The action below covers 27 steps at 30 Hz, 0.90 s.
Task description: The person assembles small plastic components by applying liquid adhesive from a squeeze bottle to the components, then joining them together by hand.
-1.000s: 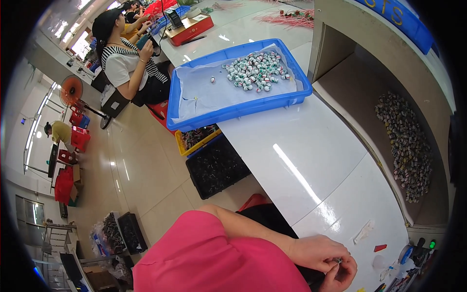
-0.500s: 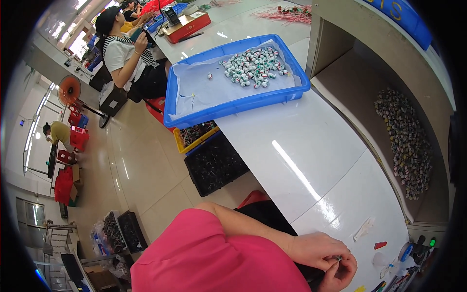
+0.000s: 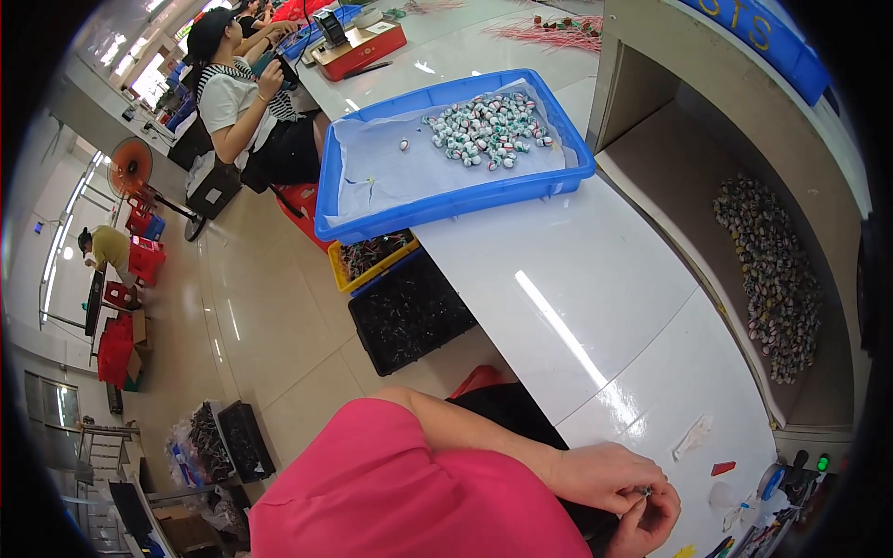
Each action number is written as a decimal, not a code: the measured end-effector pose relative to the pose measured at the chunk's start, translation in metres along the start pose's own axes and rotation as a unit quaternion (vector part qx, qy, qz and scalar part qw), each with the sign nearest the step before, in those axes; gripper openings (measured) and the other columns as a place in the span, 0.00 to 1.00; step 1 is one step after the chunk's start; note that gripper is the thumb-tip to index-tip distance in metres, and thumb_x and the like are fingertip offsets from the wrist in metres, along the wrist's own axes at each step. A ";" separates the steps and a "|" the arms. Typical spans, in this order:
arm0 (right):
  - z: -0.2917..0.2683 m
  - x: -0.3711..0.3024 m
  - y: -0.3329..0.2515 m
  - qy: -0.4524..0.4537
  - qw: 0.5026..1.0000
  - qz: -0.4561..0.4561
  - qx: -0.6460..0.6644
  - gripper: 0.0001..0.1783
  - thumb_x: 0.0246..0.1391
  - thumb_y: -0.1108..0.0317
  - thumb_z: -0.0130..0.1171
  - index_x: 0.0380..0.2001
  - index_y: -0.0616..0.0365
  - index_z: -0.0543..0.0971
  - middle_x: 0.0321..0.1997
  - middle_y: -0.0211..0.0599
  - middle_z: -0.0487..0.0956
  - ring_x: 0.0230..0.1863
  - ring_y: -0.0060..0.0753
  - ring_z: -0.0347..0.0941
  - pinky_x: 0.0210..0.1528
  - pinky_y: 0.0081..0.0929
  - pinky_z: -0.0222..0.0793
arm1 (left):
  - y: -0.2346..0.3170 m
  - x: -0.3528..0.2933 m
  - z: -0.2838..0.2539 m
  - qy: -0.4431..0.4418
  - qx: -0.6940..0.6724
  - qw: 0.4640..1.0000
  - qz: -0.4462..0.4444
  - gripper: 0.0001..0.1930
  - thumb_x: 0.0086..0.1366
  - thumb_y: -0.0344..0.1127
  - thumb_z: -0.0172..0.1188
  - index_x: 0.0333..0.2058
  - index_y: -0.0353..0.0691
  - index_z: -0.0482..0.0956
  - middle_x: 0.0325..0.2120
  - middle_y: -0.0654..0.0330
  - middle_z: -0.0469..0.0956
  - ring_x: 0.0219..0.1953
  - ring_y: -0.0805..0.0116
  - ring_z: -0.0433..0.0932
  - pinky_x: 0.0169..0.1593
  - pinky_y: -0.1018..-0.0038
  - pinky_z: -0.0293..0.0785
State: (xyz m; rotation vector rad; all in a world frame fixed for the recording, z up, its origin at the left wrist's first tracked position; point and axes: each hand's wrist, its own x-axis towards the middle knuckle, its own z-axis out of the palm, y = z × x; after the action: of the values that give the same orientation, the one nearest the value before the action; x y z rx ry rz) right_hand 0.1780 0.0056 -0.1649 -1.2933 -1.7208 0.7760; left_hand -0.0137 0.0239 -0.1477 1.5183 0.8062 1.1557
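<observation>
At the lower right, close above the table's edge, my left hand [image 3: 603, 476] and my right hand [image 3: 655, 523] meet fingertip to fingertip. Between their closed fingers is a small dark greenish piece [image 3: 646, 491], mostly covered, its kind too small to make out. My left forearm, bare below a pink sleeve, reaches across to it. On the white table [image 3: 549, 279] beyond stands a blue tray [image 3: 456, 209] lined with white paper. Many small white balls with green and red marks [image 3: 488, 130] are heaped in its right half; a single ball [image 3: 404, 145] lies apart.
A beige shelf bay [image 3: 670, 167] on the right holds a long pile of similar small balls [image 3: 767, 279]. Near my hands lie a red piece [image 3: 723, 468], a white scrap [image 3: 691, 437] and tools [image 3: 791, 493]. Black bin [image 3: 409, 316] and yellow bin [image 3: 372, 260] stand below. A co-worker [image 3: 244, 107] sits at far left.
My hands keep nearly the same pose around the small piece. The whole view has shifted slightly. The far person in yellow has moved a little.
</observation>
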 end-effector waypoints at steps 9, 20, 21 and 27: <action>-0.001 0.000 -0.008 -0.012 1.000 0.002 -0.008 0.12 0.48 0.77 0.61 0.38 0.64 0.74 0.42 0.41 0.75 0.42 0.34 0.71 0.46 0.29 0.69 | 0.000 -0.002 0.005 0.005 0.002 1.000 -0.001 0.12 0.52 0.31 0.56 0.37 0.41 0.73 0.24 0.58 0.73 0.23 0.60 0.74 0.26 0.68 0.68; 0.000 0.001 -0.005 -0.011 0.999 -0.035 -0.034 0.13 0.49 0.75 0.62 0.38 0.64 0.74 0.43 0.42 0.75 0.43 0.36 0.71 0.47 0.31 0.69 | 0.003 -0.002 -0.002 -0.045 0.025 0.998 -0.025 0.14 0.55 0.27 0.52 0.42 0.42 0.71 0.30 0.60 0.74 0.27 0.63 0.74 0.30 0.72 0.70; 0.001 0.001 -0.006 -0.010 0.999 -0.035 -0.033 0.13 0.49 0.75 0.62 0.38 0.64 0.74 0.43 0.42 0.75 0.43 0.36 0.71 0.47 0.31 0.69 | 0.003 -0.002 -0.002 -0.042 0.025 0.998 -0.028 0.14 0.55 0.27 0.52 0.42 0.42 0.71 0.31 0.60 0.74 0.27 0.63 0.75 0.30 0.72 0.70; -0.003 0.002 -0.008 -0.020 0.999 -0.028 -0.005 0.13 0.48 0.78 0.60 0.39 0.64 0.74 0.44 0.43 0.75 0.44 0.37 0.71 0.46 0.31 0.69 | 0.004 -0.001 0.002 -0.047 0.029 0.998 -0.027 0.14 0.56 0.27 0.53 0.42 0.41 0.71 0.32 0.60 0.75 0.26 0.64 0.75 0.29 0.72 0.71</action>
State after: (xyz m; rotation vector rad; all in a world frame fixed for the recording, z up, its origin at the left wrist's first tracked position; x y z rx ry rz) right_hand 0.1772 0.0049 -0.1559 -1.2386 -1.7862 0.7660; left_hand -0.0124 0.0217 -0.1443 1.5762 0.8181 1.0210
